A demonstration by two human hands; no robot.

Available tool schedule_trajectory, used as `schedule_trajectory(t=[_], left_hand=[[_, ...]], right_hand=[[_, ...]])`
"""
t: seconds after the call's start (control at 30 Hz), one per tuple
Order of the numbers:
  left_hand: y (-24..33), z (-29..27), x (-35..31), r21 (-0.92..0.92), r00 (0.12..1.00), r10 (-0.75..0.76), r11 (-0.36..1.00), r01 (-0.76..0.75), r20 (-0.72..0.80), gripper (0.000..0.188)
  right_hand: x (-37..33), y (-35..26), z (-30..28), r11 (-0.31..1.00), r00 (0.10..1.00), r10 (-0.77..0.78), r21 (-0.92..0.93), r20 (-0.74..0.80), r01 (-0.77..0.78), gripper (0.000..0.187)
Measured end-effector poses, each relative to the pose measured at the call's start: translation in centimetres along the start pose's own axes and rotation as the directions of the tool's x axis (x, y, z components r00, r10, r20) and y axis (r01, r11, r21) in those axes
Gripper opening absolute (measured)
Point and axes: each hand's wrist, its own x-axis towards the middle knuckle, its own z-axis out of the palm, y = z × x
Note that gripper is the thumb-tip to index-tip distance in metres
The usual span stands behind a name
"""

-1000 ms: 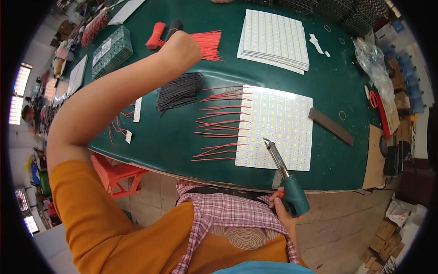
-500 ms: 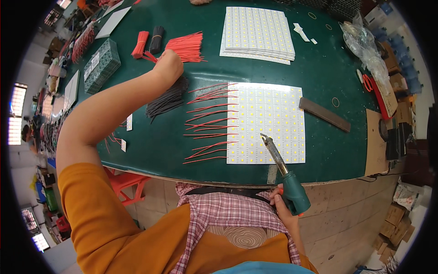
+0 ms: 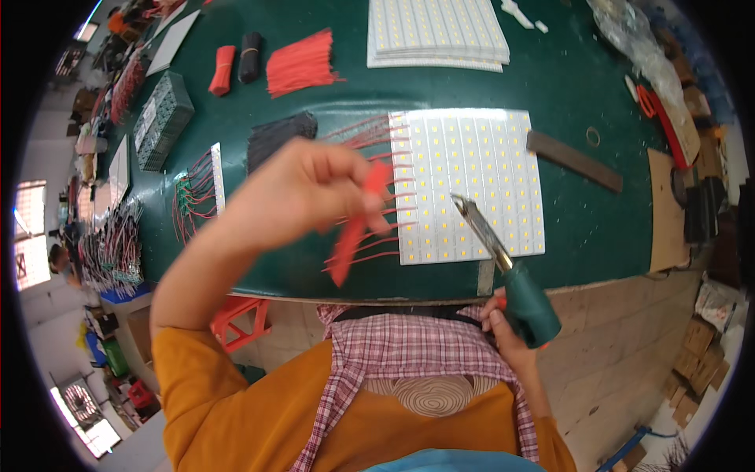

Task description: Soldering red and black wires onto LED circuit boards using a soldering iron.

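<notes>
My left hand (image 3: pixel 303 193), smeared by motion, pinches a small bunch of red wires (image 3: pixel 346 250) above the table, left of a white LED board (image 3: pixel 503 181). The board carries rows of yellow LEDs. Short red wires (image 3: pixel 358 134) stick out from its left edge. In my right hand (image 3: pixel 507 334), at the table's front edge, is a green-handled soldering iron (image 3: pixel 528 303). Its metal tip points up and left over the board's middle; whether it touches cannot be told. Behind my left hand lies a pile of black wires (image 3: pixel 279 138), partly covered by it.
At the back lie loose red wires (image 3: pixel 303 63), a red bundle (image 3: pixel 222 71), a black bundle (image 3: pixel 249 57) and stacked LED boards (image 3: pixel 436 31). A dark flat bar (image 3: pixel 574 161) rests right of the board. A wired LED strip (image 3: pixel 219 177) and a block of green boards (image 3: pixel 163 122) are left.
My left hand has come from the loose red wires at the back toward me and right, bringing a bunch along. My right hand still holds the soldering iron. The whole view has shifted slightly.
</notes>
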Motion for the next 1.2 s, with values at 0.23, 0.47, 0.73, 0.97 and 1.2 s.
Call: schedule_trajectory(t=[0.23,0.47,0.73,0.97,1.2], left_hand=[[-5.4,5.8,0.4,-0.408,0.934,-0.106,0.879,0.248,0.34,0.018],[-5.9,6.9,0.5,-0.394,0.896,-0.132,0.864,0.314,0.424,0.019],[-6.2,7.1,0.3,-0.406,0.91,-0.144,0.86,0.309,0.388,0.018],[-3.1,2.5,-1.8,-0.157,1.0,-0.025,0.987,0.023,-0.012,0.017],[-4.2,1.6,-2.1,0.969,0.583,0.812,0.173,-0.174,-0.041,0.03]], right_hand=[[3.8,-3.7,2.8,0.981,0.981,-0.148,0.142,0.126,0.13,0.032],[4.8,-4.9,3.8,0.975,0.93,-0.16,-0.094,0.33,0.202,0.028],[4.0,-2.8,3.5,0.997,0.942,-0.067,0.061,0.329,0.05,0.027],[4.5,-4.0,2.9,0.993,0.97,-0.106,0.081,0.221,0.09,0.035],[2.7,-4.5,1.9,0.976,0.995,0.097,0.191,0.023,-0.099,0.042]])
